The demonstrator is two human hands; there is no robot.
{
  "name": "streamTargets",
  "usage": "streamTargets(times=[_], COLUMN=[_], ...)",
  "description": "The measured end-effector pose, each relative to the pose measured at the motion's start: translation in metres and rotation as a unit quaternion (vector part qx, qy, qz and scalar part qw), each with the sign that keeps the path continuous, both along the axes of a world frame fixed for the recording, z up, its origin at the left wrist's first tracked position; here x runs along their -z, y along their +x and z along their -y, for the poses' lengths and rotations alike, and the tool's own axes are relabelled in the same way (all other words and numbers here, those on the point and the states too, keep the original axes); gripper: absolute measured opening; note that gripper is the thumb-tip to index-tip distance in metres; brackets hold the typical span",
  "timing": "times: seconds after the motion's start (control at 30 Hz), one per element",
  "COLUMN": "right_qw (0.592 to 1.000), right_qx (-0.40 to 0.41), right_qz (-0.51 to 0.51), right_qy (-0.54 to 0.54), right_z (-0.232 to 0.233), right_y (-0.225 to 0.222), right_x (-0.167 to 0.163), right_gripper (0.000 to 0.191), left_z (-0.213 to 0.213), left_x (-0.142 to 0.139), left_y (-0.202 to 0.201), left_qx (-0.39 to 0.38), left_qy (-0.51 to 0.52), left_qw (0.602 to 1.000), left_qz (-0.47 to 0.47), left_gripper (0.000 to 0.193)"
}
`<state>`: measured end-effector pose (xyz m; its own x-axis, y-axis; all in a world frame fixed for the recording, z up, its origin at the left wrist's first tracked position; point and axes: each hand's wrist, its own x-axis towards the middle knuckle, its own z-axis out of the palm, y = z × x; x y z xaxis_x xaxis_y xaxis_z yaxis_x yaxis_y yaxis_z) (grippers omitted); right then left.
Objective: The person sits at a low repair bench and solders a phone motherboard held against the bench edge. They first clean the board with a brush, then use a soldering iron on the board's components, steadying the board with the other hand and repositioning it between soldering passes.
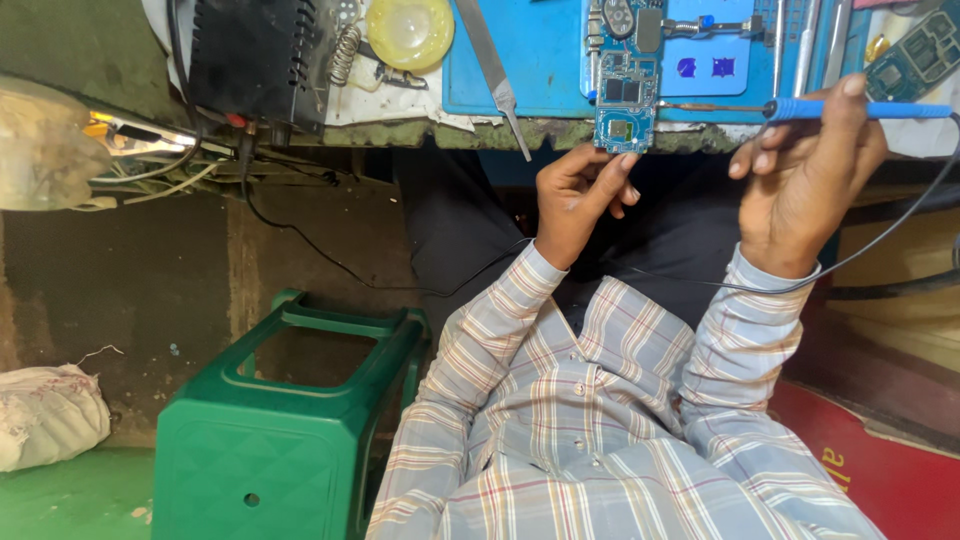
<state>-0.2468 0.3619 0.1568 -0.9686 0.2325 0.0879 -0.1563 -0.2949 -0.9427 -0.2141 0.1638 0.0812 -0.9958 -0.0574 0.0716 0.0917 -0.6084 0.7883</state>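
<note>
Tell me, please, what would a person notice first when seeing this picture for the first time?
First, the blue circuit board at the edge of the blue work mat, steadied by the left hand. Beside it, the right hand holds a blue-handled soldering iron, its tip pointing toward the board. Lower left, a green plastic stool stands on the floor.
</note>
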Motion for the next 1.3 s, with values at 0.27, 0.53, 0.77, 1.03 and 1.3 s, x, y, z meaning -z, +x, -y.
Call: streamTargets(times=[0.27, 0.53, 0.77, 1.03, 1.3], right_qw=[1.000, 1.000, 0.998, 0.990, 0.967], right_qx=[0.003, -0.003, -0.011, -0.020, -0.032], right_qz=[0.012, 0.008, -0.032, -0.075, -0.151], right_qy=[-0.022, -0.018, 0.043, 0.120, 0.204], right_z=[0.000, -0.002, 0.005, 0.021, 0.034], right_y=[0.001, 0.008, 0.025, 0.032, 0.036], right_x=[0.008, 0.011, -0.001, -0.009, -0.010], right_gripper=[0.042, 0.050, 0.046, 0.038, 0.041], left_z=[0.001, -0.003, -0.004, -0.009, -0.008], left_x=[0.000, -0.008, -0.014, -0.002, 0.010], left_y=[0.000, 0.003, 0.006, 0.009, 0.007], left_qx=[0.004, -0.009, -0.031, -0.030, -0.011], left_qy=[-0.001, -0.028, -0.013, -0.002, 0.066], left_qw=[1.000, 0.997, 0.997, 0.995, 0.991], left_qz=[0.001, 0.067, 0.063, 0.096, 0.112], left_gripper=[0.016, 0.014, 0.015, 0.022, 0.025])
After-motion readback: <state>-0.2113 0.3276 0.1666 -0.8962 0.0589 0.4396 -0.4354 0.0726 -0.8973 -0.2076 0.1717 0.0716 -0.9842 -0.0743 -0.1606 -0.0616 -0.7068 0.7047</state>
